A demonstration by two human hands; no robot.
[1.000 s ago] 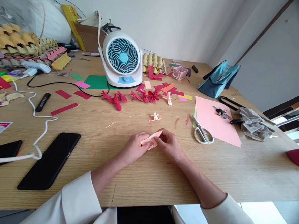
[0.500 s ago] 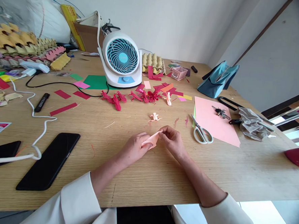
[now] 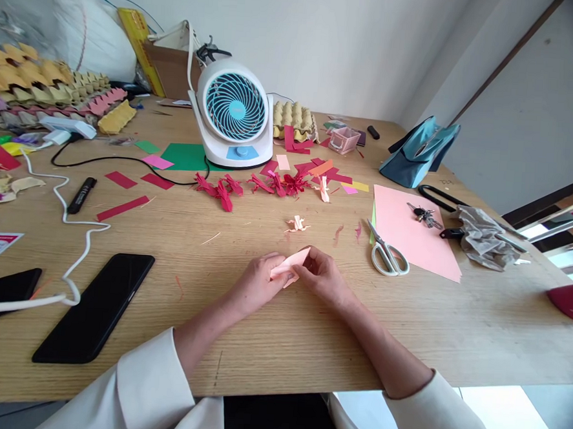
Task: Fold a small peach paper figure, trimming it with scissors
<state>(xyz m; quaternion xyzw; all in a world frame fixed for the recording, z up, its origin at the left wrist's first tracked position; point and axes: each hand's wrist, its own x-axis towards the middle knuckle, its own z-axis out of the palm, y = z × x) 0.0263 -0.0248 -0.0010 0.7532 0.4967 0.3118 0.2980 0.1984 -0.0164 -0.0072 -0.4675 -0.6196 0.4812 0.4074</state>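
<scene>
A small folded piece of pale pink paper (image 3: 290, 262) is held between my two hands, just above the wooden table. My left hand (image 3: 263, 279) grips its left end, thumb along the lower side. On the other side my right hand (image 3: 325, 276) pinches the paper's right part, its fingertips partly hidden. Just beyond my hands lies a small pale pink folded paper figure (image 3: 297, 224). Another pale one (image 3: 323, 189) stands further back, beside several red folded paper figures (image 3: 223, 194). To the right, scissors (image 3: 388, 253) rest partly on pink paper sheets (image 3: 411, 238).
A white fan (image 3: 237, 114) stands at the back. On the left lie a black phone (image 3: 93, 309), a white cable (image 3: 87, 247), a black marker (image 3: 81, 195) and red paper strips (image 3: 122, 208). Keys (image 3: 427, 216) sit on the pink sheets, near a blue bag (image 3: 419, 154).
My right hand's fingers have slid down and inward along the paper, toward my left hand. The paper's upper right tip now shows free. My left hand has barely moved.
</scene>
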